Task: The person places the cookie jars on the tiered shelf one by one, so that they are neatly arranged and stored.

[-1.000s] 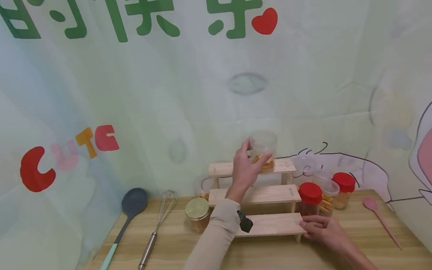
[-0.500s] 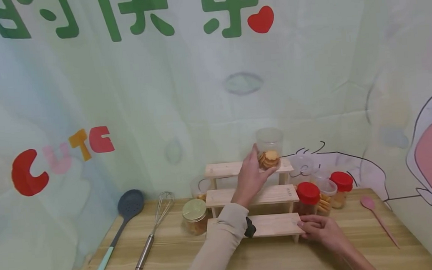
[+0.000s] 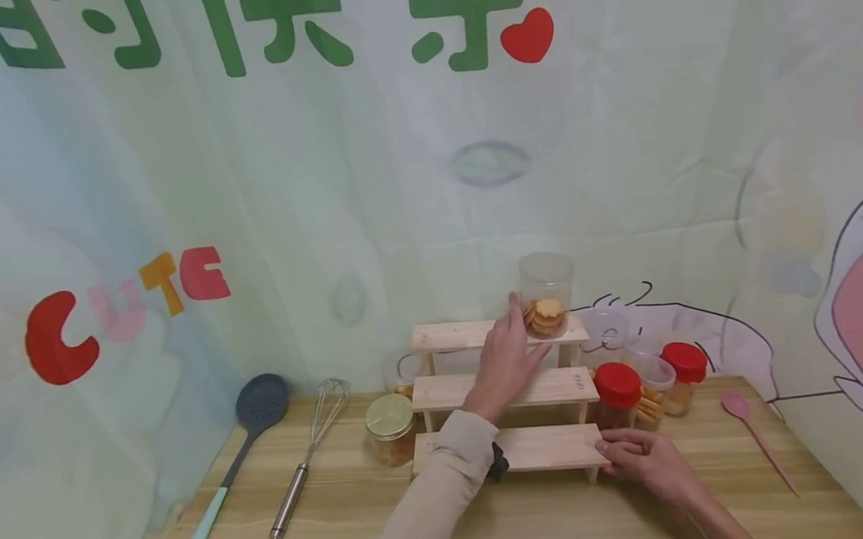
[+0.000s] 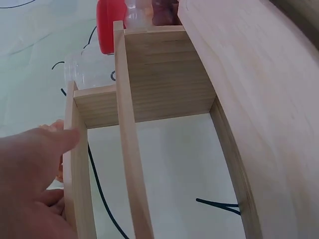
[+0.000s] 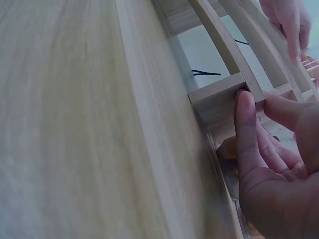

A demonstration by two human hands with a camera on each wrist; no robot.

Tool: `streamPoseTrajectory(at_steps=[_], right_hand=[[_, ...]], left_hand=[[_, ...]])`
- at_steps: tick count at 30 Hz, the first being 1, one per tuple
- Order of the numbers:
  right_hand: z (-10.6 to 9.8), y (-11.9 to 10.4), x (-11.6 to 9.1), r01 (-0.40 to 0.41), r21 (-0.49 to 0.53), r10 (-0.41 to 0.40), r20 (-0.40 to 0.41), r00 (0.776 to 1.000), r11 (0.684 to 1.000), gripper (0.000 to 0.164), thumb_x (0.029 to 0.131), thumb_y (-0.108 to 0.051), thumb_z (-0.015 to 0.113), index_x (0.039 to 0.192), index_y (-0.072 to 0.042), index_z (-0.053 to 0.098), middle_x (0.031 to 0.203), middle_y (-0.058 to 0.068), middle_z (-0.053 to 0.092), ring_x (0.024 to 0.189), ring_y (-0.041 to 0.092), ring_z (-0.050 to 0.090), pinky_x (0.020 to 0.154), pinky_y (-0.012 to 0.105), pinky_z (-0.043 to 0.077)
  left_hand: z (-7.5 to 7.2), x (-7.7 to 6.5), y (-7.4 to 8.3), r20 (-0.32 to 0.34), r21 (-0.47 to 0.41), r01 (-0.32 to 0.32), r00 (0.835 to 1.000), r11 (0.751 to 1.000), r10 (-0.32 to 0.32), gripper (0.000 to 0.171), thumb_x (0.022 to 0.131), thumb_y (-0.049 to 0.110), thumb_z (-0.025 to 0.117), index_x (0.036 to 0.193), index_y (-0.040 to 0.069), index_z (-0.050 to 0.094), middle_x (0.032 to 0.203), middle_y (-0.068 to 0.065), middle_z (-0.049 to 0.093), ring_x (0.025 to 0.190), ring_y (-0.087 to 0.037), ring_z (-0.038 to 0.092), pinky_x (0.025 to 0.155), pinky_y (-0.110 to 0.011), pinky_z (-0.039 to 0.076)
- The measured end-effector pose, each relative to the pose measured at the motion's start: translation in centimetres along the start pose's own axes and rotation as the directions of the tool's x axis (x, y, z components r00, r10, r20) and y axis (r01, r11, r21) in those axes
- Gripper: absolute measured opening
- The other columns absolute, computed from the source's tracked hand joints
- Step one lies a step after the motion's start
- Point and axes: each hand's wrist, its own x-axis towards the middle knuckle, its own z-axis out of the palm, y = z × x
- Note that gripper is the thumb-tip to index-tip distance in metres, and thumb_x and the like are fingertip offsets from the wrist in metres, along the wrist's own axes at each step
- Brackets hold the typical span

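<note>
A clear jar of round scalloped biscuits [image 3: 546, 295] stands at the right end of the top step of a wooden three-tier display stand [image 3: 455, 395]. My left hand [image 3: 508, 356] is at the jar's left and front side, its fingers fairly straight; whether they touch the jar is hard to tell. In the left wrist view, that hand's thumb [image 4: 67, 141] lies over the top step's edge, and the jar is mostly hidden. My right hand [image 3: 643, 459] pinches the right end of the lowest step between thumb and forefinger, seen closely in the right wrist view.
Jars with red lids [image 3: 618, 386] and a clear-lidded jar [image 3: 653, 383] crowd the stand's right side. Left of it are a gold-lidded jar [image 3: 391, 427], a whisk [image 3: 296, 488] and a slotted turner [image 3: 261, 407]. A pink spoon [image 3: 751, 427] lies far right. A printed curtain hangs behind.
My left hand has moved the biscuit jar rightward along the top step to its right end, and its fingers have loosened. The right hand keeps its pinch on the lowest step.
</note>
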Motion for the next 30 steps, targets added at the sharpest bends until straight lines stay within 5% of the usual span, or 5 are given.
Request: streamPoseTrajectory(at_steps=[6, 14, 24, 30], right_hand=[[0.2, 0.0, 0.0, 0.015, -0.003, -0.015, 0.012, 1.000, 1.000, 0.062, 0.093, -0.034, 0.073, 0.136, 0.006, 0.055, 0.118, 0.014, 0.074, 0.092, 0.017, 0.072, 0.082, 0.031, 0.060], [0.4, -0.1, -0.2, 0.028, -0.014, -0.028, -0.010, 1.000, 1.000, 0.060, 0.093, -0.032, 0.073, 0.135, 0.006, 0.056, 0.114, 0.013, 0.075, 0.090, 0.018, 0.072, 0.081, 0.029, 0.060], [0.8, -0.2, -0.4, 0.008, -0.014, -0.009, -0.027, 1.000, 1.000, 0.060, 0.092, -0.032, 0.074, 0.134, 0.006, 0.057, 0.115, 0.013, 0.074, 0.092, 0.019, 0.071, 0.082, 0.031, 0.060], [0.5, -0.1, -0.1, 0.021, -0.002, -0.021, -0.039, 0.999, 1.000, 0.059, 0.092, -0.030, 0.074, 0.134, 0.007, 0.056, 0.115, 0.014, 0.074, 0.091, 0.015, 0.072, 0.081, 0.030, 0.060]], left_hand=[[-1.7, -2.5, -1.8, 0.004, -0.125, -0.041, 0.999, 0.991, 0.042, 0.088, 0.096, 0.033, 0.068, 0.162, 0.013, 0.013, 0.156, -0.012, 0.044, 0.142, -0.026, 0.045, 0.114, -0.040, 0.042], [-4.5, -6.6, -5.7, -0.226, -0.186, -0.118, 0.971, 0.975, 0.074, 0.055, 0.096, 0.023, 0.069, 0.146, 0.013, 0.048, 0.140, -0.002, 0.058, 0.131, -0.018, 0.053, 0.108, -0.040, 0.047], [-7.2, -12.0, -12.8, -0.386, -0.170, -0.057, 0.922, 0.984, -0.013, 0.049, 0.091, 0.024, 0.076, 0.135, 0.011, 0.058, 0.134, -0.004, 0.062, 0.128, -0.022, 0.055, 0.105, -0.046, 0.047], [-7.6, -14.0, -15.5, -0.333, -0.254, 0.095, 0.926, 0.963, -0.179, 0.065, 0.086, 0.043, 0.079, 0.140, 0.016, 0.054, 0.140, -0.001, 0.056, 0.133, -0.021, 0.051, 0.109, -0.046, 0.044]])
